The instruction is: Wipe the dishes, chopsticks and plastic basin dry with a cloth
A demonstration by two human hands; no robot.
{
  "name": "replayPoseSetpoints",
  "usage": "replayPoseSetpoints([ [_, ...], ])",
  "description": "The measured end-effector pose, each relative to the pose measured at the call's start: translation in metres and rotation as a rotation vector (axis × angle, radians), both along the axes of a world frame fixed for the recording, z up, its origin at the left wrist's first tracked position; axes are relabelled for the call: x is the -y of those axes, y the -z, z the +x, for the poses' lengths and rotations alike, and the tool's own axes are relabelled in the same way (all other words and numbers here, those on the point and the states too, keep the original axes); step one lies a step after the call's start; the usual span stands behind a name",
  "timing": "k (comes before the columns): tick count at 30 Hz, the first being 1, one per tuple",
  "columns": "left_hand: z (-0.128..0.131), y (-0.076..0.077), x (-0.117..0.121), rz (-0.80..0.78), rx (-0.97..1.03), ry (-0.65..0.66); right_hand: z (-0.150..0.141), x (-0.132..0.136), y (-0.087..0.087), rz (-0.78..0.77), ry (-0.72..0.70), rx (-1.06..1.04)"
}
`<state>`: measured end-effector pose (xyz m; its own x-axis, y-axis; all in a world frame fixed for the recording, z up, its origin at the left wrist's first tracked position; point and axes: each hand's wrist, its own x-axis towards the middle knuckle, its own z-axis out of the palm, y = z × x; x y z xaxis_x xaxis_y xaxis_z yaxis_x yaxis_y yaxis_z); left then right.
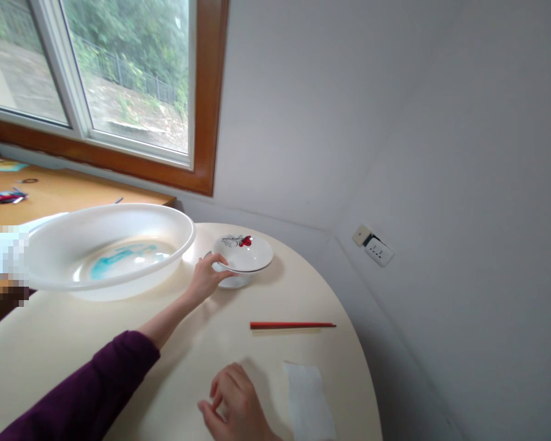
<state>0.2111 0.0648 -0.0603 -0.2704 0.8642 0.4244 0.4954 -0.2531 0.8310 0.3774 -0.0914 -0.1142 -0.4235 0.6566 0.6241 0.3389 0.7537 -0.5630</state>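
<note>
My left hand (206, 275) reaches forward across the table and pinches the near-left rim of a white plate (257, 254). A red flower and grey scrollwork decorate the plate, which looks slightly raised. Below its near edge shows another piece of white dishware (232, 282); its full shape is hidden. Close to the front of the table, my right hand (236, 398) has loosely curled fingers, with the thumb apart and nothing visible in it. A strip of white paper (308, 395) lies to its right. Red chopsticks (291, 325) lie between that hand and the plate.
A large translucent basin (119, 278) with a blue patch inside stands left of the plate. The round cream table (202, 343) curves along its right edge beside the wall. A wooden desk (78, 185) with small items stands under the window; a wall socket (379, 250) is at right.
</note>
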Motion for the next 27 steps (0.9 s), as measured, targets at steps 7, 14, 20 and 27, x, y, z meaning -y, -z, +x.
replayPoseSetpoints([
  [7, 0.032, -0.007, -0.004, 0.003, -0.074, 0.08, 0.0, -0.002, -0.013, 0.171, 0.042, -0.094],
  [14, 0.066, 0.0, -0.01, -0.035, -0.067, 0.174, 0.001, -0.003, -0.016, 0.21, 0.078, -0.114],
  [20, 0.084, 0.014, -0.016, -0.035, -0.095, 0.222, 0.003, -0.005, -0.02, 0.289, 0.065, -0.161],
  [27, 0.094, 0.03, -0.018, 0.04, -0.125, 0.274, 0.002, -0.006, -0.023, 0.324, 0.058, -0.197],
])
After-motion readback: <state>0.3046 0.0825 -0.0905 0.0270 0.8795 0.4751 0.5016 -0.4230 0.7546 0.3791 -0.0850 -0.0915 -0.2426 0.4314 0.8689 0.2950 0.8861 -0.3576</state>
